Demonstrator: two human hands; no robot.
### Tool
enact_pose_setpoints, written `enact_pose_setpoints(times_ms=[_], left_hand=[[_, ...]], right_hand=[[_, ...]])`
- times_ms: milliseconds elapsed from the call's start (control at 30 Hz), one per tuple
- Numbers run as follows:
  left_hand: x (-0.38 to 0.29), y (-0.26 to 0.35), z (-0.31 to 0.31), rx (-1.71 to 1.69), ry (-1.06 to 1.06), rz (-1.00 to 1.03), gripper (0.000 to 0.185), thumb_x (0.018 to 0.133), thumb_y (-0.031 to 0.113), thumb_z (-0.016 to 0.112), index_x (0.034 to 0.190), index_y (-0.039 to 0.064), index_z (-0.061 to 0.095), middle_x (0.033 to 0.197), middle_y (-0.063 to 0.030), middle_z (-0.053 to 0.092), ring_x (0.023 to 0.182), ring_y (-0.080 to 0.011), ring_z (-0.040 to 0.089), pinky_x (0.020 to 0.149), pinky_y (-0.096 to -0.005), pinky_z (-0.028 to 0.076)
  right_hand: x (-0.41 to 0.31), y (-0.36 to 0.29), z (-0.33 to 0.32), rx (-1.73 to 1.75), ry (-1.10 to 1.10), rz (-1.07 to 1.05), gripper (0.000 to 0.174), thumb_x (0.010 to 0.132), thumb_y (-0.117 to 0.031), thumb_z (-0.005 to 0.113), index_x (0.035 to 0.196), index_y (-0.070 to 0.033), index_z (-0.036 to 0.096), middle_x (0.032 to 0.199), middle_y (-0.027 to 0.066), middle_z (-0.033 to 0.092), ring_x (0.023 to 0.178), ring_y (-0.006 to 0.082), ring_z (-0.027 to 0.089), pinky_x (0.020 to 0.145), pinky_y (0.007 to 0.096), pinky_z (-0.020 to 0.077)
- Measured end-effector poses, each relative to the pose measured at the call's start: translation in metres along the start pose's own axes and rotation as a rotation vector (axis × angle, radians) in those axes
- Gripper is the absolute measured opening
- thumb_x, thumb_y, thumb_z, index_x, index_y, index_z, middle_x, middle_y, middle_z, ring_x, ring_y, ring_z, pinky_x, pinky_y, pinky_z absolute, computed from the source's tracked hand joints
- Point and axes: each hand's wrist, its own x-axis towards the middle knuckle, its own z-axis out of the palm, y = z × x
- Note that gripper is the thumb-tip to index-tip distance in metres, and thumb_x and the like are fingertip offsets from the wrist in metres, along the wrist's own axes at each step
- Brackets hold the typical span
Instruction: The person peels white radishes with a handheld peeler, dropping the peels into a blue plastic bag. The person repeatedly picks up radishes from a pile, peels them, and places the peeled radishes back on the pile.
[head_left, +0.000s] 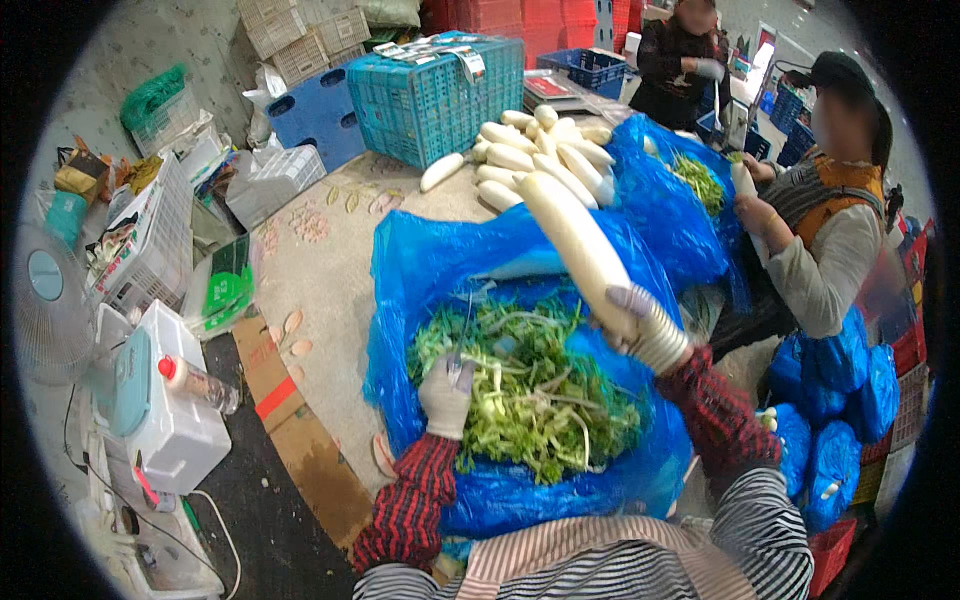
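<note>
A long white daikon radish (574, 244) is gripped near its lower end by my right hand (645, 326), which wears a pale glove. The radish slants up and away over a blue plastic bag (405, 255). My gloved left hand (446, 394) is closed around a thin knife (468, 322), its narrow blade pointing away from me. Below the blade, green leaf trimmings and pale stalks (551, 397) fill the opened bag. Past the bag's far edge lies a pile of whole daikon radishes (540, 154), with a single radish (442, 172) to its left.
A teal plastic crate (442, 97) stands behind the pile, near a scale (547, 88). At right, a co-worker (825, 195) holds a radish by another blue bag (660, 217); a second person stands farther back. Filled blue bags (832, 390) sit lower right. A foam box (180, 420) is at left.
</note>
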Motion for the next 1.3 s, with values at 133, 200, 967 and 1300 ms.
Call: enact_pose_setpoints(times_ms=[133,200,967,1300], left_hand=[[-0.011,-0.024,0.013,-0.274,0.177,-0.050,0.023,0.078,0.023,0.070,0.087,0.004,0.060,0.073,-0.0086,0.062,0.064,-0.0176,0.059,0.060,-0.0303,0.047],[-0.016,-0.024,0.015,-0.218,0.173,-0.057,0.020,0.077,0.020,0.070,0.085,0.004,0.060,0.071,-0.0081,0.061,0.062,-0.0163,0.057,0.059,-0.0291,0.047],[-0.015,-0.009,0.006,-0.310,0.158,-0.069,0.016,0.076,0.011,0.067,0.087,0.004,0.058,0.066,-0.0026,0.057,0.057,-0.0103,0.051,0.056,-0.0243,0.043],[-0.016,-0.014,0.009,-0.295,0.140,-0.090,0.019,0.076,0.015,0.070,0.088,0.006,0.057,0.069,-0.0054,0.058,0.058,-0.0153,0.053,0.056,-0.0277,0.044]], right_hand=[[0.099,-0.059,-0.026,-0.078,0.221,-0.117,0.051,0.078,-0.045,0.064,0.104,-0.004,0.052,0.071,0.0073,0.058,0.046,0.0117,0.049,0.037,0.0221,0.0393],[0.155,-0.079,-0.039,-0.071,0.349,-0.095,0.053,0.076,-0.043,0.068,0.107,-0.003,0.052,0.074,0.0079,0.058,0.049,0.0137,0.051,0.039,0.0239,0.0411],[0.148,0.007,0.040,-1.912,-0.590,-0.295,0.023,0.078,-0.010,0.056,0.099,-0.006,0.065,0.090,0.0164,0.065,0.082,0.0293,0.063,0.074,0.0357,0.0495],[0.242,0.065,0.026,-2.006,-0.632,-0.325,0.035,0.071,-0.022,0.064,0.103,-0.007,0.062,0.100,0.0167,0.062,0.091,0.0316,0.059,0.080,0.0384,0.0469]])
